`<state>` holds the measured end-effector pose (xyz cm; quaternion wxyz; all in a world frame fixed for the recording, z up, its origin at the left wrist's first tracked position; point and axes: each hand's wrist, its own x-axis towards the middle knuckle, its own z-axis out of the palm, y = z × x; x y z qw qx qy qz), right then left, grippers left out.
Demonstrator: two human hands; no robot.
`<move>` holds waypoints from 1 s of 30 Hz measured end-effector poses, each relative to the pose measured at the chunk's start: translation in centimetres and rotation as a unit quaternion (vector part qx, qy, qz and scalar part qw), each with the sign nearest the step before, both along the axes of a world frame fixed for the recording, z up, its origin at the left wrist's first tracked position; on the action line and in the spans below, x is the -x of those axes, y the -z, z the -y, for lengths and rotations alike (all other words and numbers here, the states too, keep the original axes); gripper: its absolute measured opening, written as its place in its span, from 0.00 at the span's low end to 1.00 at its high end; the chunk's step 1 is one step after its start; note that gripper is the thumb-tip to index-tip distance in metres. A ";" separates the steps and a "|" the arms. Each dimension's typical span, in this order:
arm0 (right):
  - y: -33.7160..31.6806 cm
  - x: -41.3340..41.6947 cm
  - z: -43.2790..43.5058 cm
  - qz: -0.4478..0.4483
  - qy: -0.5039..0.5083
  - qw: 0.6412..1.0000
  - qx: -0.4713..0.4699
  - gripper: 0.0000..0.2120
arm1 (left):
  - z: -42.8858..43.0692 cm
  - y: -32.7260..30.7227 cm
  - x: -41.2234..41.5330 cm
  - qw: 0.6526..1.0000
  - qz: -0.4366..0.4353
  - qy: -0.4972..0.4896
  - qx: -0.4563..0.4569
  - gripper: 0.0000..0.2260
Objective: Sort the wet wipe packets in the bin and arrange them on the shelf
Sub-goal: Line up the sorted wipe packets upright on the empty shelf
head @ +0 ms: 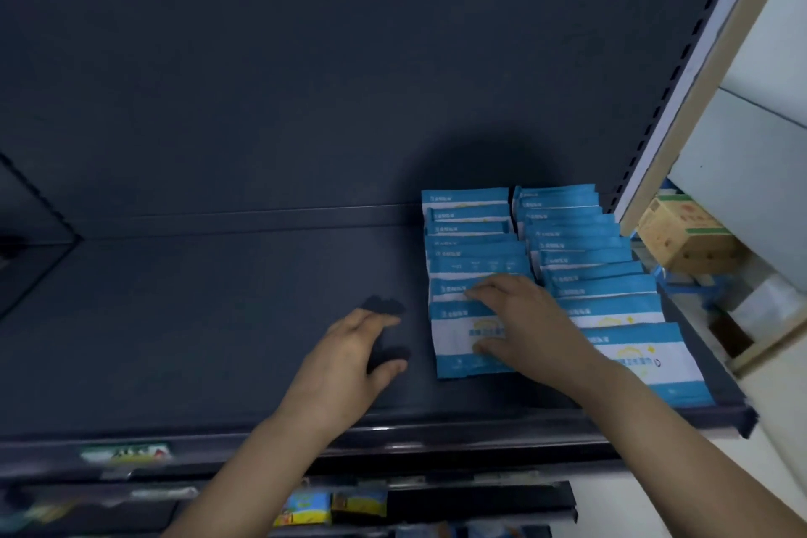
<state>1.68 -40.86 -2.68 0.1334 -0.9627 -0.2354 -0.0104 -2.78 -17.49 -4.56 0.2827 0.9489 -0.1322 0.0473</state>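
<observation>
Two overlapping rows of blue-and-white wet wipe packets lie on the dark shelf at its right end. The left row has several packets, and my right hand rests flat on its nearest packet with fingers spread. The right row runs to the shelf's front edge, ending in a large packet partly under my right forearm. My left hand hovers just left of the rows, fingers relaxed and holding nothing. No bin is visible.
The shelf's left and middle are bare dark surface. A slotted upright bounds the right side. Beyond it sits a cardboard box on another rack. Below the front rail, a lower shelf holds yellow and blue packs.
</observation>
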 end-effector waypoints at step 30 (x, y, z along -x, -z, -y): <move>-3.6 -7.5 2.0 -0.090 0.195 0.845 -0.490 0.11 | 7.3 1.2 -4.7 0.984 -0.111 -0.059 0.128 0.44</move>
